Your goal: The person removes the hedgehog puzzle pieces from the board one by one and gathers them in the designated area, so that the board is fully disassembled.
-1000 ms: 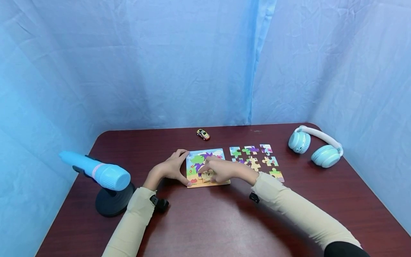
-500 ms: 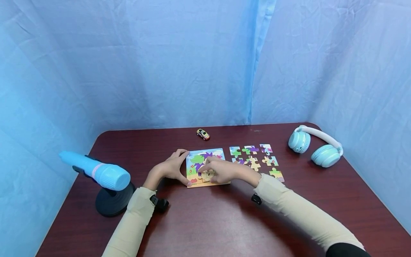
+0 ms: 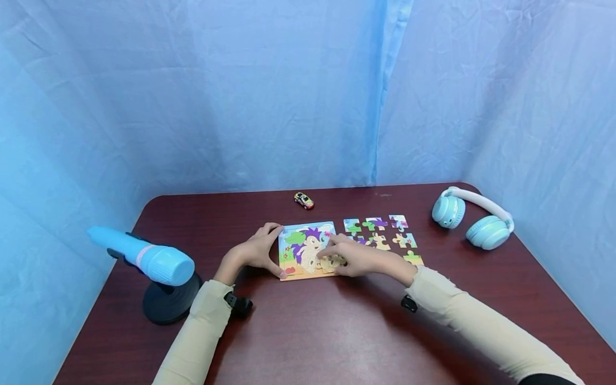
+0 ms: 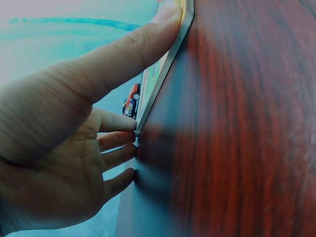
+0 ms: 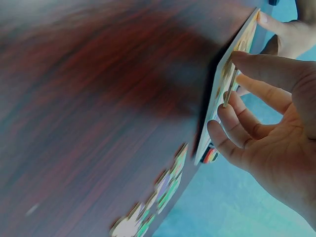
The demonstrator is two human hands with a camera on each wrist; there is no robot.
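A puzzle board [image 3: 289,256] with a purple-haired hedgehog picture lies flat on the table. My left hand [image 3: 255,251] is spread along its left side: the thumb rests on the near left corner, the forefinger touches the far left corner. Over the board's lower right part, my right hand [image 3: 358,258] pinches a puzzle piece [image 5: 230,88] between thumb and fingers. In the right wrist view this piece stands tilted against the board; its face is mostly hidden. Several loose puzzle pieces [image 3: 380,242] lie just right of the board, some partly behind the right hand.
A small toy car [image 3: 304,201] sits behind the board. Light blue headphones [image 3: 487,233] lie at the table's right rear. On the left, a blue microphone [image 3: 166,263] leans in a stand with a round black base [image 3: 166,307]. Blue cloth [image 3: 289,96] hangs around the table.
My right hand has shifted to the right over the board with the puzzle piece, uncovering the hedgehog's face and body. The left hand stays where it was.
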